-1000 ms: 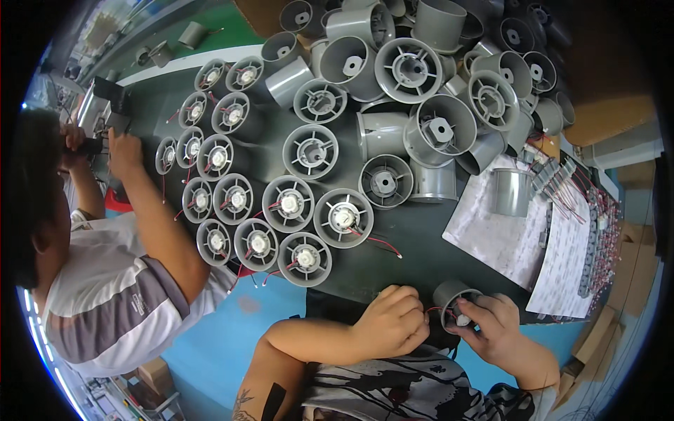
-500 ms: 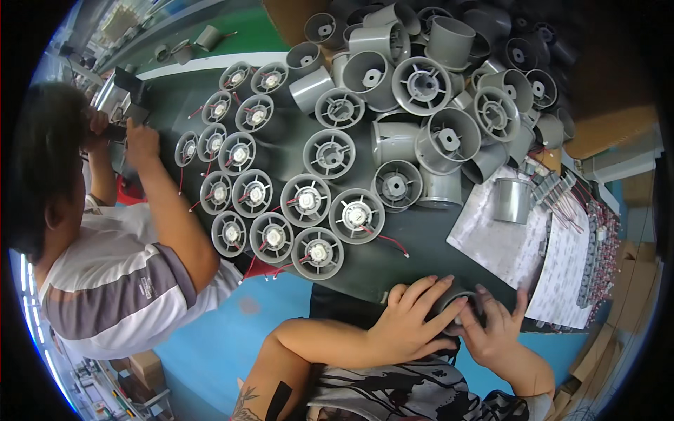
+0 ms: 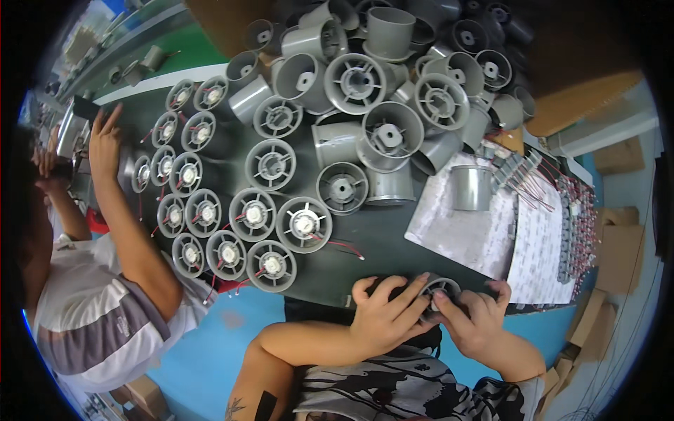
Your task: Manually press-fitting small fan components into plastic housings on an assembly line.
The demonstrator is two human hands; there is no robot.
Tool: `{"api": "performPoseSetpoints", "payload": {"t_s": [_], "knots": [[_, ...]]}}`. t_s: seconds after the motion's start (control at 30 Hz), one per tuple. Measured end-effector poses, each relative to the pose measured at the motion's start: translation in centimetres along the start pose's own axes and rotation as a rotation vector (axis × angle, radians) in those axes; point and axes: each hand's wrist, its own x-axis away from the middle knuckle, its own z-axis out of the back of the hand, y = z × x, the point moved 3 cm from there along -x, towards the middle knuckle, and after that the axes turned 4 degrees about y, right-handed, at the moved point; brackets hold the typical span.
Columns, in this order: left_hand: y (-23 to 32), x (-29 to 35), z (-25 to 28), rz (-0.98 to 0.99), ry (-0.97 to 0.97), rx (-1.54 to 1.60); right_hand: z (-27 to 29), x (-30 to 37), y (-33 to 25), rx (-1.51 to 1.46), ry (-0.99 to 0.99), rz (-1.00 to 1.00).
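At the table's near edge I hold a grey cylindrical fan housing (image 3: 445,285) between both hands. My left hand (image 3: 387,317) curls round its left side, fingers over the rim. My right hand (image 3: 480,321) grips its right side, with the thumb reaching into the spoked opening. What lies under my fingertips inside the housing is hidden. Forward and left of my hands stands a spoked housing with a white centre and red wires (image 3: 304,224). Beyond my right hand, a plain grey cylinder (image 3: 471,188) stands on a white sheet (image 3: 449,228).
A heap of grey housings (image 3: 390,133) fills the far middle of the dark table (image 3: 379,245). Several wired housings (image 3: 203,214) stand in rows at the left. Small parts with red wires (image 3: 572,231) lie at the right. A co-worker's arm (image 3: 130,224) reaches in at the left.
The view has shifted, so the table's contents appear further left. The held housing's opening now shows more between my hands. The co-worker's near hand has its fingers raised and spread.
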Motion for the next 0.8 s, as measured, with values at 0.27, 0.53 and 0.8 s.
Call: {"api": "performPoseSetpoints", "payload": {"t_s": [0.27, 0.53, 0.8], "knots": [[-0.6, 0.1, 1.2, 0.041, -0.078, -0.031, -1.8, -1.8, 1.1, -0.309, 0.025, 0.031], [-2.0, 1.6, 3.3, 0.053, -0.076, -0.112, -2.8, -3.1, -0.6, -0.283, -0.115, 0.221], [-0.6, 1.4, 5.1, -0.423, 0.089, 0.044, -6.1, -12.9, 0.9, -0.156, 0.229, 0.095]]}}
